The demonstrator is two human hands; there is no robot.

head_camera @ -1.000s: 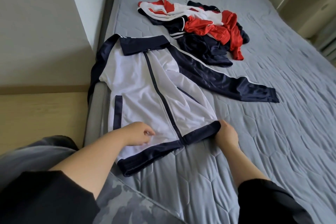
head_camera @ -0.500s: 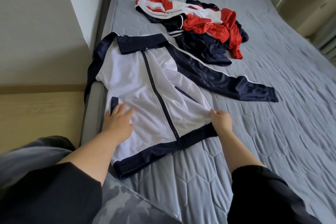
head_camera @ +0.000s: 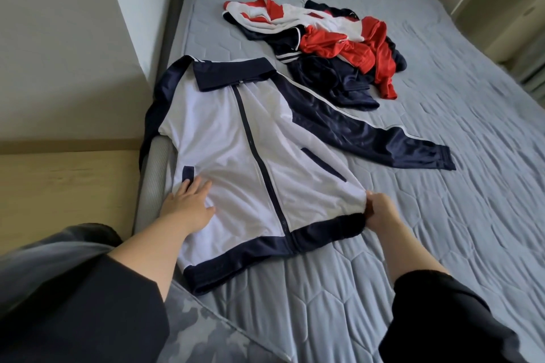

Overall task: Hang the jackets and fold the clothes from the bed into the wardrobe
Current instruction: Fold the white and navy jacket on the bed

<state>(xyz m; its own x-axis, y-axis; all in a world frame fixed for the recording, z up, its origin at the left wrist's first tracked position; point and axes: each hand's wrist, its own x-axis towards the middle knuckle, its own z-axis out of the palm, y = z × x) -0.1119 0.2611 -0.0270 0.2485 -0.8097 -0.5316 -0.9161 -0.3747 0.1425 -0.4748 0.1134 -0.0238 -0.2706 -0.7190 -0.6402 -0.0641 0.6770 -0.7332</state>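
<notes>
A white and navy zip jacket (head_camera: 250, 156) lies spread front-up on the grey bed (head_camera: 442, 215), collar away from me, its right sleeve stretched out toward the bed's middle. My left hand (head_camera: 187, 205) rests flat with straight fingers on the jacket's lower left front, beside the pocket. My right hand (head_camera: 380, 211) pinches the jacket's lower right edge, just above the navy hem. Behind the jacket sits a heap of red, white and navy clothes (head_camera: 330, 38). The jacket's left sleeve hangs over the bed's edge and is mostly hidden.
A white wall (head_camera: 59, 38) and a wooden floor strip (head_camera: 65, 183) run along the bed's left side. Pale cabinets (head_camera: 486, 3) stand at the far right. A camouflage-patterned cloth (head_camera: 206, 333) lies at the bed's near corner.
My left hand moved up from the hem and opened flat on the jacket front. My right hand shifted up the right edge and pinched it. The jacket front lies smoother.
</notes>
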